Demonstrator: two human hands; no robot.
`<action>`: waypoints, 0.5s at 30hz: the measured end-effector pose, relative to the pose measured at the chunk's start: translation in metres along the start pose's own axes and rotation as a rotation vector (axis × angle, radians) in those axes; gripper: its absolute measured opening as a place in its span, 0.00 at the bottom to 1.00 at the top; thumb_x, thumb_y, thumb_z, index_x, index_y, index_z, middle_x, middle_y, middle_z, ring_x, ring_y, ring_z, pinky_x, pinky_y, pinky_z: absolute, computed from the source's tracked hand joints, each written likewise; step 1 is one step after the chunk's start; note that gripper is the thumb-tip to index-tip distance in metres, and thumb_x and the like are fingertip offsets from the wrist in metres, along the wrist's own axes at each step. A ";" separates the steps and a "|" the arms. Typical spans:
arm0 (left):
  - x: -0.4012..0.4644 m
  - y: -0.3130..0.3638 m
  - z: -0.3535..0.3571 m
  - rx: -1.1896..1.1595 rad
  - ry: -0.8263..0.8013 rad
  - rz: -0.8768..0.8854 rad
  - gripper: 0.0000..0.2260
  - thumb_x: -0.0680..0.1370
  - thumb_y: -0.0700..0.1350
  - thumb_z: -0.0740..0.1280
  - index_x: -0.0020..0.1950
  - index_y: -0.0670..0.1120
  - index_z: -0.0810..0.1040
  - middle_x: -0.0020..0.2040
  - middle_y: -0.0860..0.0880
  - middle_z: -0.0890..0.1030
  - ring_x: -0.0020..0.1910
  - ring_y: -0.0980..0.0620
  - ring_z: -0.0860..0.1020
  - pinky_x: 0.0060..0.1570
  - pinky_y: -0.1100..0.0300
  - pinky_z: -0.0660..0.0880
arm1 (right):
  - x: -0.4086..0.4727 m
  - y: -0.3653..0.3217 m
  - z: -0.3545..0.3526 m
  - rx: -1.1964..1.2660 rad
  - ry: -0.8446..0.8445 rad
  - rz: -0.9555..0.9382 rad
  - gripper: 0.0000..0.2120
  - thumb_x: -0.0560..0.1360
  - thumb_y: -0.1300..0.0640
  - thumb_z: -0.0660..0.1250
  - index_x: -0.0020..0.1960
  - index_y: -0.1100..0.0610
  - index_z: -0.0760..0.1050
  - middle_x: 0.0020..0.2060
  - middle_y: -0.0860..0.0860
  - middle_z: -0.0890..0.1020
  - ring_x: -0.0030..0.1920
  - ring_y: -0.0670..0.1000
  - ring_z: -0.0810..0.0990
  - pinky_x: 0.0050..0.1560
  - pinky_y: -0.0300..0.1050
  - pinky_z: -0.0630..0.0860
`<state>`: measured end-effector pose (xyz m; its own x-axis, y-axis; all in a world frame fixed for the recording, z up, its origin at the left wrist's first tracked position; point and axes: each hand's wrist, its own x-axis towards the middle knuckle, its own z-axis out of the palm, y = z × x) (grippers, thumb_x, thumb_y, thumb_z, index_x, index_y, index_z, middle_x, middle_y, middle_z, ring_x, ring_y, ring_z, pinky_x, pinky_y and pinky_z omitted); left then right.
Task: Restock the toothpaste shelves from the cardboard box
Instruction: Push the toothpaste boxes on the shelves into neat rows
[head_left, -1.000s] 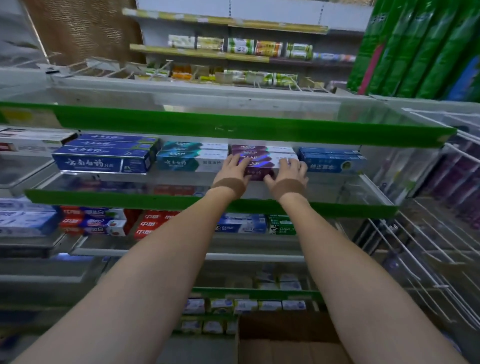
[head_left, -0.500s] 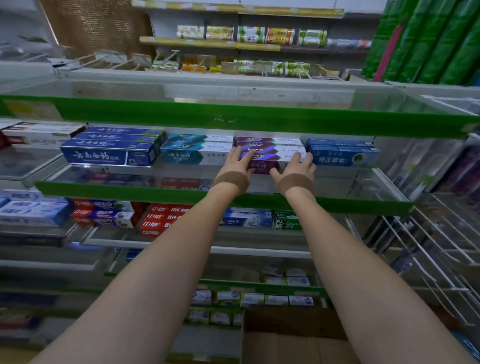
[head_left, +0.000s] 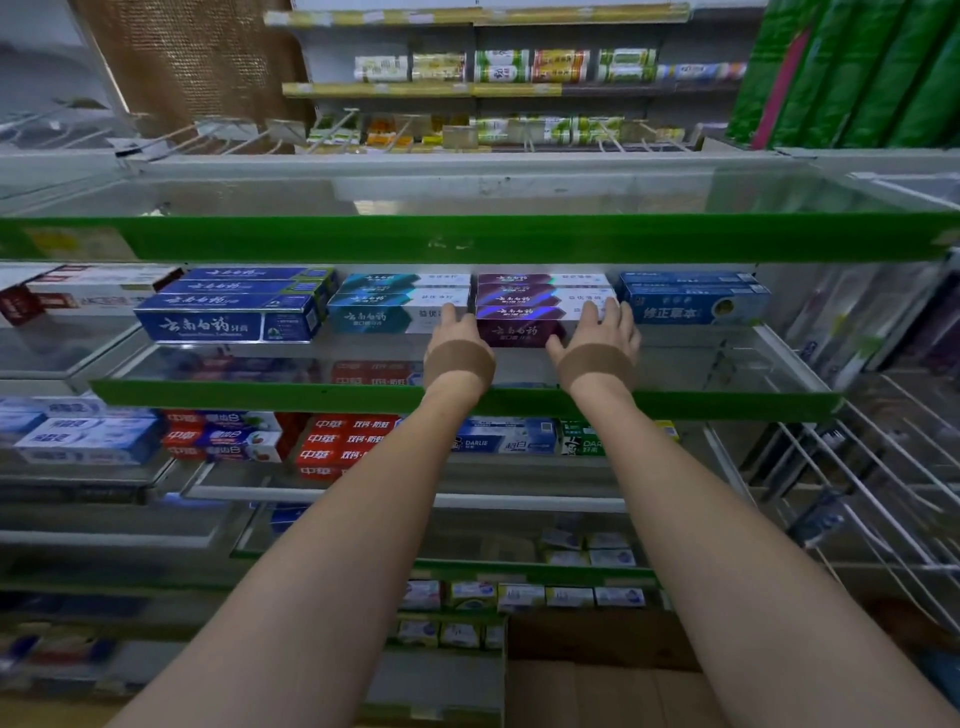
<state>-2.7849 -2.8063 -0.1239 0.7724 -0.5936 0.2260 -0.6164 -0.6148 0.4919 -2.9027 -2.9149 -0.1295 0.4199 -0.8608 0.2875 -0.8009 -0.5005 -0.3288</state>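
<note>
Both arms extended to second green-edged shelf (head_left: 675, 402), left hand (head_left: 457, 332) and right hand (head_left: 602, 327) fingers straight, flanking and touching front purple toothpaste box (head_left: 519, 332), cardboard box (head_left: 597, 686) at floor level below.

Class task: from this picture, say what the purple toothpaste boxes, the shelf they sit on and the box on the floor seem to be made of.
Purple toothpaste boxes: printed glossy card, probably; sharp folded edges, a bluish sheen.
Shelf: clear glass or acrylic, since the stock below shows through; its green front strip looks like plastic.
Cardboard box: plain matt brown board.
</note>
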 end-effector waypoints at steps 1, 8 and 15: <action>0.000 -0.001 0.001 -0.002 -0.003 -0.001 0.14 0.81 0.38 0.59 0.65 0.40 0.74 0.73 0.46 0.64 0.57 0.48 0.75 0.59 0.53 0.74 | -0.001 0.000 0.000 0.006 0.002 0.000 0.32 0.81 0.41 0.61 0.79 0.56 0.61 0.80 0.58 0.56 0.81 0.58 0.50 0.79 0.56 0.52; 0.000 0.003 0.000 -0.052 0.097 0.086 0.20 0.80 0.39 0.62 0.72 0.42 0.67 0.70 0.43 0.70 0.64 0.45 0.73 0.65 0.50 0.72 | -0.007 0.000 -0.004 0.038 0.025 0.062 0.34 0.80 0.40 0.62 0.79 0.57 0.59 0.80 0.59 0.57 0.81 0.59 0.51 0.79 0.56 0.50; -0.004 0.010 0.000 0.118 0.094 0.531 0.24 0.80 0.40 0.59 0.77 0.47 0.65 0.76 0.47 0.68 0.76 0.48 0.63 0.77 0.52 0.55 | -0.014 0.000 -0.010 0.186 0.083 0.144 0.27 0.80 0.52 0.64 0.75 0.60 0.62 0.77 0.60 0.61 0.76 0.59 0.60 0.76 0.54 0.58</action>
<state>-2.7943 -2.8097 -0.1199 0.3574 -0.7926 0.4941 -0.9339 -0.3007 0.1932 -2.9123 -2.9022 -0.1247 0.2647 -0.9178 0.2961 -0.7545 -0.3883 -0.5292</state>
